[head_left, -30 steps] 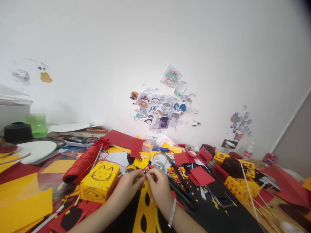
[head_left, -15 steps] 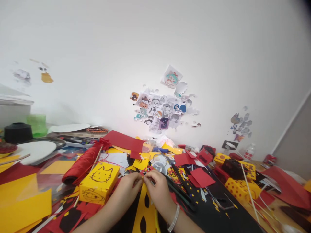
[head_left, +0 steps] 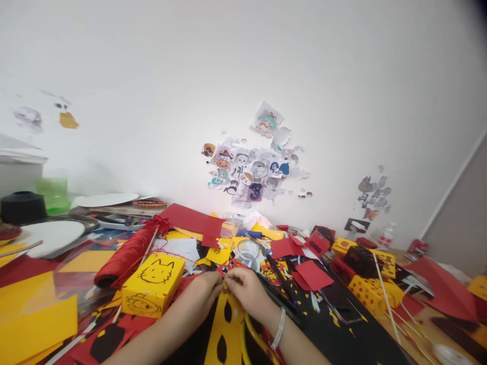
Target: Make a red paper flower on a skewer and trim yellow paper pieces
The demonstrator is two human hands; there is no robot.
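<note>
A yellow paper strip (head_left: 219, 329) with leaf-shaped cutouts runs from the near edge up to my fingers. My left hand (head_left: 207, 288) pinches its far end. On the same end, my right hand (head_left: 245, 289), with a silver bangle at the wrist, has thumb and fingers pressed together. The two hands nearly touch, and the fingertips hide the exact spot they grip. Beneath my right forearm, scissors with yellow-and-red handles (head_left: 251, 337) seem to lie, partly covered. Left of my hands stands a yellow box (head_left: 154, 284) with a cat face drawn on it.
A spool of red thread (head_left: 127, 256) lies at left beside yellow paper sheets (head_left: 36, 322). Red paper squares (head_left: 314, 276), a magnifying glass (head_left: 248, 252) and scraps spread beyond my hands. Yellow spotted boxes (head_left: 375, 294) and a thin stick (head_left: 386, 299) stand at right.
The view has shifted slightly. My right hand has moved a little right and its wrist has turned, showing more of the yellow-and-red handles below. Both hands still pinch the strip's end.
</note>
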